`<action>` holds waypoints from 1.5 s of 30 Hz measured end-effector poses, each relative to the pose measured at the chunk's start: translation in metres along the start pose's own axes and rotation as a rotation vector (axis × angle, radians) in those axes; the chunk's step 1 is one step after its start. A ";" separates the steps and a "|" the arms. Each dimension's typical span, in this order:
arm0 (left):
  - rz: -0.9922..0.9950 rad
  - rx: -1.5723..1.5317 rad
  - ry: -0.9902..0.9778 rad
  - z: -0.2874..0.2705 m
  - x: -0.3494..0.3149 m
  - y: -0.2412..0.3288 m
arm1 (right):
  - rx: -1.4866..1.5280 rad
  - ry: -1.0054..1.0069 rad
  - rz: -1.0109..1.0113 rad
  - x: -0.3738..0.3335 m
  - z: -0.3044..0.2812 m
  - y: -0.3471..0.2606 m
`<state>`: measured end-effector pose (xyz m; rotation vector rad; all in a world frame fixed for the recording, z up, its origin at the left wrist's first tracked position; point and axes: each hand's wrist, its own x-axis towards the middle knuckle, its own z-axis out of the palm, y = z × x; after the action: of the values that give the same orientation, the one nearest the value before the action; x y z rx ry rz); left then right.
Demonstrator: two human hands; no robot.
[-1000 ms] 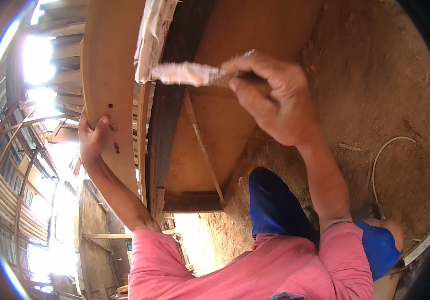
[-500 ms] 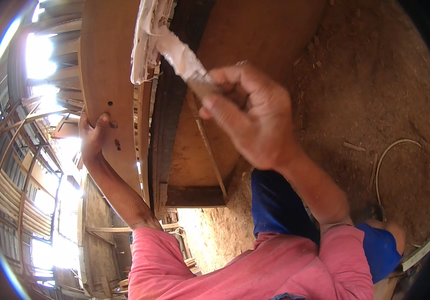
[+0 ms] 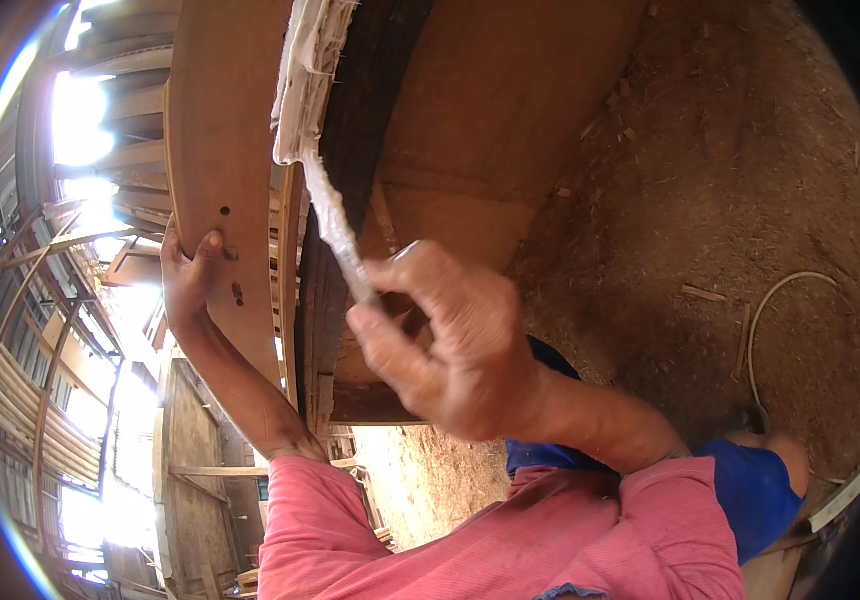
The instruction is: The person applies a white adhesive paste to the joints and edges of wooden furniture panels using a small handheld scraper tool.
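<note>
In my right hand [image 3: 460, 345] is a thin flat spreader [image 3: 330, 215], pinched between thumb and fingers and coated with thick white paste. Its far tip touches the lower end of a ridged band of white paste [image 3: 312, 80] along the edge of a wooden piece. My left hand [image 3: 190, 275] grips the left edge of a large curved wooden panel [image 3: 225, 130]. The thumb lies on the panel's face beside several small holes; the other fingers are mostly hidden behind it.
Right of the paste runs a dark curved wooden edge [image 3: 360, 130], with a broad brown panel [image 3: 510, 100] beyond. A pale hose [image 3: 755, 330] and wood scraps lie on the dirt floor [image 3: 730, 180] at right. Wooden racks [image 3: 35, 380] stand at left.
My right hand has moved down and to the left, and the spreader now points more steeply up to the paste's lower end. My left hand keeps its hold on the panel.
</note>
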<state>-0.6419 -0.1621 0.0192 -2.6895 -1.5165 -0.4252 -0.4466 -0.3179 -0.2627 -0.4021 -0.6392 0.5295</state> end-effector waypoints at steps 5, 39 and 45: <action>-0.016 -0.008 -0.018 0.003 0.000 0.002 | 0.023 0.053 -0.028 0.005 -0.007 0.016; -0.017 -0.044 -0.044 -0.003 0.002 0.000 | 0.027 0.209 -0.027 0.091 -0.080 0.068; -0.020 -0.040 0.023 0.004 0.000 -0.003 | -0.151 -0.009 0.160 0.086 -0.082 0.072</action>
<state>-0.6436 -0.1597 0.0151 -2.6910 -1.5463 -0.4907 -0.3594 -0.2266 -0.3207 -0.5967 -0.6615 0.6371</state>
